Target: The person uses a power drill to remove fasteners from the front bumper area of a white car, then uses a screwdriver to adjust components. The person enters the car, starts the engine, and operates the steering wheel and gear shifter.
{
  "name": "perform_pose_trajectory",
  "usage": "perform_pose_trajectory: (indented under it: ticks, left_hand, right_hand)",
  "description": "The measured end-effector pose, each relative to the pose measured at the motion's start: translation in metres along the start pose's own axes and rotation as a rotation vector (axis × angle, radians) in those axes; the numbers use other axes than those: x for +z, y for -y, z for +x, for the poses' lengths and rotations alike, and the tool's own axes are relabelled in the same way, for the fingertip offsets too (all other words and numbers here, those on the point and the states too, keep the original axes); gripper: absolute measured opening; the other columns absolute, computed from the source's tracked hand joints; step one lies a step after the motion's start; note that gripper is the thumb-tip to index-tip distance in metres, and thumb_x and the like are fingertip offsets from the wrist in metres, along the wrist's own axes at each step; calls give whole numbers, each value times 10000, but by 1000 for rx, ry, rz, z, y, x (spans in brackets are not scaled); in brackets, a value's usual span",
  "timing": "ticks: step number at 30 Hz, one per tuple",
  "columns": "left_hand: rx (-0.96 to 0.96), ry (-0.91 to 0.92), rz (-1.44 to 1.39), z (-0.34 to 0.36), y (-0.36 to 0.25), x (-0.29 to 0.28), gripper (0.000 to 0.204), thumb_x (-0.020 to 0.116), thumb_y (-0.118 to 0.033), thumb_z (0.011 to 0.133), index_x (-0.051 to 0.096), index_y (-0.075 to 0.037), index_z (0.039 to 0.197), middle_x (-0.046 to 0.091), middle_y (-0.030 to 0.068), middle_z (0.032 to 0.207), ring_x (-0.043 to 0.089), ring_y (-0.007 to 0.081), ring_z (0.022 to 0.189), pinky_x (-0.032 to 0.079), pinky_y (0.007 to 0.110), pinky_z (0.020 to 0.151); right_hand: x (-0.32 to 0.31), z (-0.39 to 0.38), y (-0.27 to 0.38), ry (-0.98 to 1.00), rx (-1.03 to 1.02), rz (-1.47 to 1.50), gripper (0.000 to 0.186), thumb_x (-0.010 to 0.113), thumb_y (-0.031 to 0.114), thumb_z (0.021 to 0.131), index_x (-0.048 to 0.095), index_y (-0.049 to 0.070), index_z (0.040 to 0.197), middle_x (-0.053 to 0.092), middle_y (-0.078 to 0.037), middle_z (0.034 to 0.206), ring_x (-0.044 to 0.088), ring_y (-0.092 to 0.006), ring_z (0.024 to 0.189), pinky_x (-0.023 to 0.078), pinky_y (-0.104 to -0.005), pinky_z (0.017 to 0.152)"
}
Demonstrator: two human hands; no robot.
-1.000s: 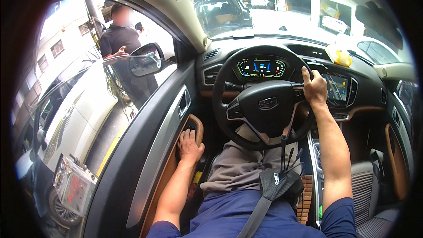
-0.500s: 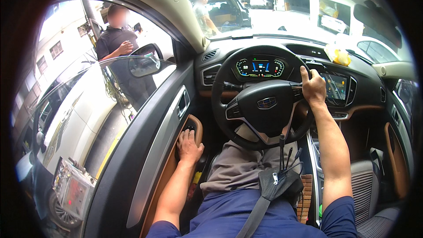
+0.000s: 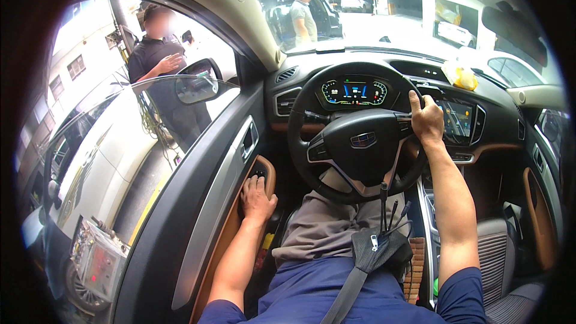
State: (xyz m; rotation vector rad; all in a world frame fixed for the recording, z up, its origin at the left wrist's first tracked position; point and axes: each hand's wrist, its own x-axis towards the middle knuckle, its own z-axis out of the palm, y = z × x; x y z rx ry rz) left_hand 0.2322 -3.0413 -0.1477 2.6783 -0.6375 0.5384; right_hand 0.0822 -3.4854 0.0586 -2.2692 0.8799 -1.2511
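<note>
My right hand (image 3: 427,117) is wrapped round the upper right rim of the black steering wheel (image 3: 295,144). Its thumb lies along the inner side of the rim. On the door's brown armrest (image 3: 270,174) rests my left hand (image 3: 258,200), fingers stretched forward over the switch panel (image 3: 259,174). Which switch they touch, I cannot tell. Behind the wheel the instrument cluster (image 3: 359,92) is lit. A centre screen (image 3: 457,121) glows beside my right hand. Over my lap lies a black pouch (image 3: 379,255) on a strap, with cables sticking up from it.
Outside the left window (image 3: 198,36), a person in dark clothes (image 3: 157,60) stands near the side mirror (image 3: 199,89). Another person (image 3: 304,18) stands ahead, by a dark car with its tailgate up (image 3: 330,9). A yellow-and-white bag (image 3: 461,76) sits on the dashboard.
The person ahead has moved right and stands more upright. The person at the window has shifted slightly left, with the raised hand turned. My hands and the wheel have not moved.
</note>
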Motion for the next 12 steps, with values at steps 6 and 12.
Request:
perform_pose_trajectory:
  ticks: [6, 12]
  left_hand:
    - [-6, 12, 2, 1, 3, 2, 724, 787, -263, 782, 500, -34, 1406, 468, 163, 1498, 382, 377, 1427, 343, 513, 1181]
    - [-1, 25, -7, 2, 5, 5, 746, 788, -270, 783, 486, -46, 1428, 444, 171, 1525, 377, 381, 1432, 332, 516, 1193]
  right_hand:
    - [0, -2, 4, 7, 2, 12, 652, 541, 666, 961, 700, 34, 970, 729, -276, 930, 705, -476, 959, 552, -529, 837]
    - [0, 0, 3, 27, 13, 11, 660, 539, 677, 959, 709, 41, 994, 734, -271, 939, 710, -468, 969, 553, -529, 845]
